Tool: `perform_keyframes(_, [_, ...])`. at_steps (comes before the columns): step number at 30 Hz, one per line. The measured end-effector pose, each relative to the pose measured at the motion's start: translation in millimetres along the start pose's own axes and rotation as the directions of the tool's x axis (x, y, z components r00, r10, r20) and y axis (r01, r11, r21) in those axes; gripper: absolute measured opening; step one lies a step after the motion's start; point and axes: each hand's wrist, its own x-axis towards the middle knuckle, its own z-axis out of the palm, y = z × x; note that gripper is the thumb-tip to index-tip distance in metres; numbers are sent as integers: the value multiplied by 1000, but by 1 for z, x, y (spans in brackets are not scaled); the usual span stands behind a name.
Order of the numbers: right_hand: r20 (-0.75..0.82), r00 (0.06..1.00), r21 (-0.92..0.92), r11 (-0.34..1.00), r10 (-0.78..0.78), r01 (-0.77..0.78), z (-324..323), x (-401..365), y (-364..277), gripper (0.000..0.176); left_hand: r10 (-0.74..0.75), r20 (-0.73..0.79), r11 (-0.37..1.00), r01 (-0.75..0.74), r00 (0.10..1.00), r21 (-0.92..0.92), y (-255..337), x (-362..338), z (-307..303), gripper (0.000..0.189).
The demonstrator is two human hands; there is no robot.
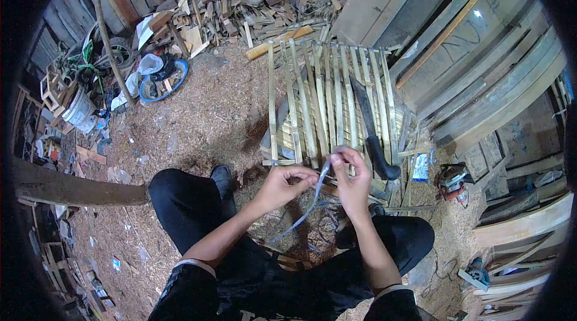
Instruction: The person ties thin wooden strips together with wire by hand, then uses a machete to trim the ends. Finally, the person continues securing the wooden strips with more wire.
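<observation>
We hold a thin grey strip [314, 199] between both hands, just above our knees and in front of the near edge of a bamboo slat panel [318, 99]. Our left hand [282, 186] is closed, its fingers curled in and pinching the strip's upper part from the left. Our right hand [353, 183] is closed on it as well, with thumb and fingertips nipped together at the strip's top end. The two hands sit close together, almost touching. From the pinch the strip hangs down and to the left in a loose curve, its free end trailing over the sawdust floor [198, 123] between our legs. On the right side of the panel lies a long knife [369, 129], with the blade pointing away from us and the black handle nearest our right hand. Beyond the panel a heap of scrap wood [240, 9] sits against the wall, and to the right long planks [481, 93] lean in a stack. A blue-rimmed basin [165, 81] lies well off to the left.
</observation>
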Motion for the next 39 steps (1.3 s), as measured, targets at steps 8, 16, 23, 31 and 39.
perform_keyframes(8, [229, 968, -140, 987, 104, -73, 7, -15, 6, 33, 49, -189, 997, -37, 981, 64, -9, 2, -3, 18])
perform_keyframes(16, [249, 968, -142, 988, -20, 57, 9, -16, 12, 24, 21, -255, 999, -31, 967, -36, -8, 4, -2, 19])
perform_keyframes(23, [201, 979, -151, 988, 22, 9, 11, -16, 4, 20, -10, -214, 998, 25, 977, 66, -5, 2, -3, 14])
perform_keyframes(31, [-53, 991, -66, 990, 121, -124, -7, 0, 17, 22, 187, -490, 959, -50, 851, 279, -5, 13, -28, 13])
perform_keyframes(39, [-169, 985, -336, 938, 28, -84, -37, 13, 18, 23, 362, -707, 859, 76, 607, 506, 4, 16, -102, 9])
